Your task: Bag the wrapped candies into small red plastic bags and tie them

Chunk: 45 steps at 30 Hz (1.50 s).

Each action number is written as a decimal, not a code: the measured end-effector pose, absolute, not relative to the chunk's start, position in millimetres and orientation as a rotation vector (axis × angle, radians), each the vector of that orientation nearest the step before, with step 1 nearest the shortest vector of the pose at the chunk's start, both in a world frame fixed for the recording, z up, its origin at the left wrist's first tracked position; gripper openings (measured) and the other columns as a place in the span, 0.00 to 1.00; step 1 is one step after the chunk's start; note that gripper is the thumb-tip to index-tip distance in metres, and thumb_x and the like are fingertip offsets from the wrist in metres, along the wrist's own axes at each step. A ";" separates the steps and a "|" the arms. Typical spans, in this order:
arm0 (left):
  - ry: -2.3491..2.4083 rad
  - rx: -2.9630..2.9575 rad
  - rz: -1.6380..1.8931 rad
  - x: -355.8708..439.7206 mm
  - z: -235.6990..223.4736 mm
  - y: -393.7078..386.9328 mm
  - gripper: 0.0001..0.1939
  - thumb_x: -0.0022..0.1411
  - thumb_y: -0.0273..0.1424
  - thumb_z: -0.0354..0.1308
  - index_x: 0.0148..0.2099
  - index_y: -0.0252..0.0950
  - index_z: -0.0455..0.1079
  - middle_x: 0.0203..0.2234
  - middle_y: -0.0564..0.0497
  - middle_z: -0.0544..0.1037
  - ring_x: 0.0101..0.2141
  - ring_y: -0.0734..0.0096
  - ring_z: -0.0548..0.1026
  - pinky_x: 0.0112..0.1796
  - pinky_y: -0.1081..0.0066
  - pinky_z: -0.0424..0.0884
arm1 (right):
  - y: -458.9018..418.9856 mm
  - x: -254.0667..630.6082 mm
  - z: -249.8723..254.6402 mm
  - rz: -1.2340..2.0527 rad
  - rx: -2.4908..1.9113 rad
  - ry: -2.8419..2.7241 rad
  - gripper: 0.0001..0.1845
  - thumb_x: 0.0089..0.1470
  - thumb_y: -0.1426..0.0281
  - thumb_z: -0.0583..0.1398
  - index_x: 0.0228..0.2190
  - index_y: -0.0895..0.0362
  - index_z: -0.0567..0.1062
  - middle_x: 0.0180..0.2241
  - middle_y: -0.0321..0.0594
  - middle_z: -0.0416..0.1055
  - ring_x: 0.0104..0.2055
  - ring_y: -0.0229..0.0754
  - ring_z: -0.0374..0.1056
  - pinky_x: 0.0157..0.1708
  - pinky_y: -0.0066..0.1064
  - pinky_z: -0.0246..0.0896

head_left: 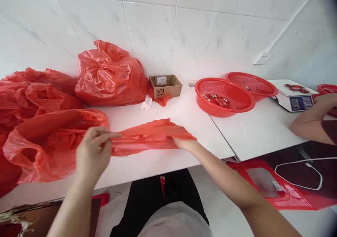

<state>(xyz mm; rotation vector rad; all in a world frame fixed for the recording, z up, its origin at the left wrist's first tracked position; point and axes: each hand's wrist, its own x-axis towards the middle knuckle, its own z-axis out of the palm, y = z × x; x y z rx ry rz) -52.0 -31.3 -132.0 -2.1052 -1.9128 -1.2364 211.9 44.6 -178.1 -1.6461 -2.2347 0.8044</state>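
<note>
A thin, translucent red plastic bag [147,137] is stretched flat between my hands above the white table. My left hand [96,147] is closed, pinching the bag's left end between thumb and fingers. My right hand [181,142] reaches into the bag at its right end, and the plastic covers its fingers, so their pose is unclear. Just left of my left hand lies an open red bag [28,159] with more crumpled red plastic inside.
A full red bag [113,77] and a small cardboard box [168,89] stand by the wall. Red baskets [223,110] holding small packets and a weighing scale [295,98] are to the right. A co-worker's arm [310,121] rests near the scale. A red stool [292,195] stands below.
</note>
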 end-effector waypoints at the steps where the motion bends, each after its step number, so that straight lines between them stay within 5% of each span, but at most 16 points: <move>1: -1.946 -2.031 -1.184 -60.9 -131.7 -25.7 0.17 0.58 0.21 0.48 0.36 0.39 0.79 0.37 0.49 0.71 0.36 0.66 0.73 0.38 0.67 0.71 | 40.4 218.3 -171.8 0.824 -1.732 -2.221 0.18 0.63 0.62 0.49 0.49 0.55 0.71 0.46 0.50 0.74 0.42 0.52 0.71 0.35 0.39 0.65; 6: -1.862 -1.905 -1.035 -35.9 -135.5 -21.2 0.17 0.63 0.25 0.50 0.46 0.37 0.79 0.47 0.39 0.72 0.47 0.50 0.71 0.47 0.49 0.69 | 19.4 215.9 -140.1 0.990 -1.756 -2.634 0.18 0.57 0.61 0.55 0.49 0.48 0.73 0.39 0.42 0.76 0.34 0.49 0.72 0.27 0.34 0.61; 9: -1.672 -1.921 -1.058 8.6 -138.2 -40.1 0.11 0.62 0.28 0.57 0.44 0.41 0.79 0.56 0.40 0.69 0.57 0.44 0.65 0.57 0.39 0.55 | 13.9 204.8 -128.5 0.968 -1.698 -2.745 0.19 0.58 0.62 0.54 0.50 0.49 0.72 0.38 0.41 0.75 0.34 0.47 0.72 0.27 0.32 0.60; 12: -1.481 -2.215 -0.931 34.7 -150.5 -49.4 0.10 0.63 0.27 0.57 0.43 0.44 0.78 0.52 0.46 0.75 0.57 0.49 0.68 0.61 0.36 0.41 | 11.5 200.1 -122.0 0.921 -1.698 -2.861 0.16 0.60 0.63 0.53 0.45 0.54 0.74 0.34 0.43 0.74 0.32 0.47 0.71 0.26 0.32 0.59; 15: -1.457 -2.493 -0.702 32.6 -170.9 -38.8 0.12 0.65 0.26 0.54 0.45 0.41 0.77 0.46 0.48 0.79 0.52 0.55 0.73 0.63 0.40 0.41 | 10.3 200.6 -116.9 0.931 -1.704 -2.919 0.14 0.59 0.68 0.53 0.42 0.56 0.76 0.32 0.44 0.74 0.30 0.46 0.70 0.25 0.33 0.59; 22: -1.455 -2.850 -0.019 11.8 -190.7 -21.9 0.32 0.52 0.26 0.63 0.60 0.46 0.68 0.65 0.43 0.61 0.67 0.41 0.48 0.59 0.31 0.32 | 44.5 206.4 -134.3 0.711 -1.225 -3.039 0.20 0.56 0.73 0.57 0.50 0.54 0.74 0.53 0.45 0.71 0.54 0.51 0.67 0.49 0.39 0.63; 26: -1.519 -2.808 0.026 6.1 -191.3 -26.1 0.38 0.46 0.20 0.63 0.61 0.43 0.67 0.67 0.39 0.54 0.65 0.41 0.53 0.59 0.32 0.29 | 79.8 233.8 -156.6 0.747 -1.474 -2.969 0.46 0.40 0.67 0.70 0.60 0.54 0.65 0.62 0.48 0.62 0.64 0.57 0.57 0.59 0.42 0.56; 31: -1.562 -2.782 -0.156 -1.1 -186.5 -17.6 0.33 0.45 0.24 0.69 0.56 0.37 0.72 0.63 0.34 0.63 0.62 0.40 0.61 0.60 0.33 0.37 | 80.8 263.9 -165.1 0.937 -1.394 -2.746 0.50 0.40 0.65 0.70 0.64 0.47 0.59 0.63 0.41 0.60 0.65 0.53 0.55 0.61 0.41 0.54; 36: -1.587 -2.662 -0.727 -5.0 -176.3 -15.4 0.15 0.63 0.29 0.57 0.51 0.44 0.74 0.52 0.45 0.75 0.53 0.56 0.72 0.59 0.40 0.54 | 48.4 271.0 -151.4 0.837 -1.161 -2.454 0.25 0.56 0.65 0.60 0.56 0.49 0.71 0.59 0.39 0.67 0.61 0.44 0.62 0.61 0.38 0.54; 39: -1.791 -2.339 -1.080 -5.3 -180.5 -29.3 0.10 0.64 0.34 0.56 0.44 0.43 0.77 0.54 0.42 0.69 0.53 0.53 0.68 0.52 0.48 0.67 | 50.9 294.0 -138.8 0.638 -1.186 -2.253 0.19 0.61 0.63 0.55 0.51 0.51 0.74 0.53 0.39 0.72 0.55 0.42 0.68 0.57 0.35 0.59; 45: -2.231 -2.251 -1.326 -11.9 -208.1 -53.8 0.14 0.61 0.43 0.58 0.47 0.46 0.77 0.66 0.47 0.52 0.61 0.46 0.59 0.55 0.44 0.64 | 96.6 373.6 -131.7 -0.074 -2.030 -1.911 0.28 0.55 0.70 0.59 0.57 0.65 0.66 0.56 0.59 0.67 0.59 0.59 0.61 0.58 0.50 0.49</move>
